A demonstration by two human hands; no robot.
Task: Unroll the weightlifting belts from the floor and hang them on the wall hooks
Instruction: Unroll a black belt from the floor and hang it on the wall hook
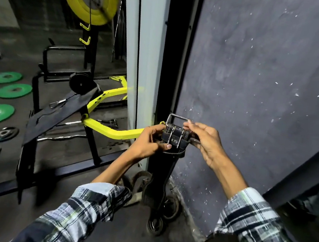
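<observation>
I hold a black leather weightlifting belt (165, 171) up in front of the grey wall (254, 81), and its length hangs straight down toward the floor. Its chrome two-prong buckle (177, 122) is at the top. My left hand (149, 141) grips the belt's left edge just under the buckle. My right hand (204, 139) pinches the right side of the buckle end. Rolled belts (137, 186) lie on the floor by the wall's foot, partly hidden behind the hanging belt. No wall hook shows in this view.
A yellow and black gym machine (104, 129) stands left, with a yellow weight plate (89, 0) up high. Green plates (12, 90) lie on the floor at far left. A white pillar (138, 61) rises beside the wall. A dark frame (304, 172) runs at the right.
</observation>
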